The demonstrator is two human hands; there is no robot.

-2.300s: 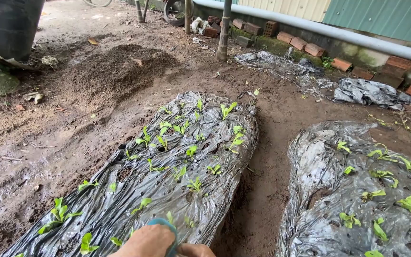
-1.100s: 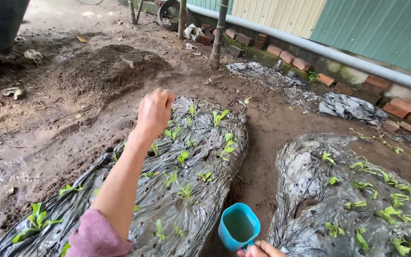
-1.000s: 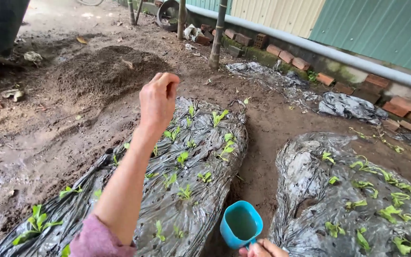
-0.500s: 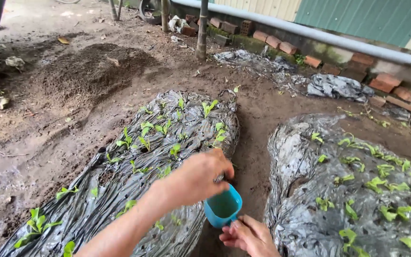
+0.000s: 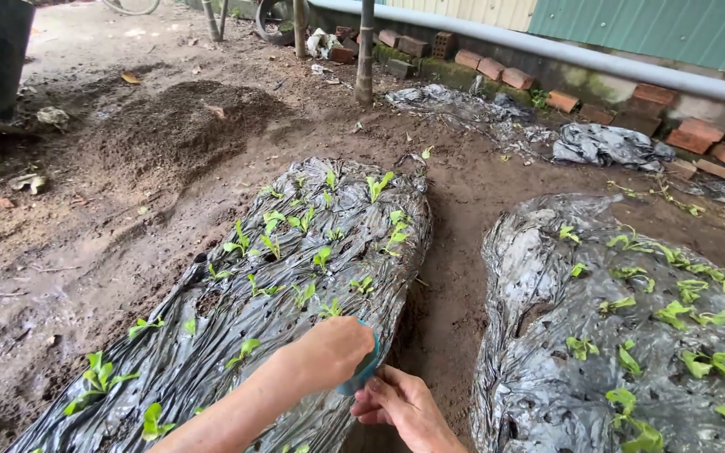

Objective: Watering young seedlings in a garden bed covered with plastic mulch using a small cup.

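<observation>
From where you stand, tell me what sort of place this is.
Probably a small backyard vegetable plot. Two raised beds under black plastic sheeting carry rows of green seedlings, a soil heap sits on the wet ground, and loose bricks line the metal wall.

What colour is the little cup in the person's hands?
The cup is teal blue, seen in the head view, mostly hidden behind the left hand.

Bare muddy ground (image 5: 69, 252), green corrugated wall (image 5: 648, 29) (bricks (image 5: 497, 67) along its foot).
</observation>
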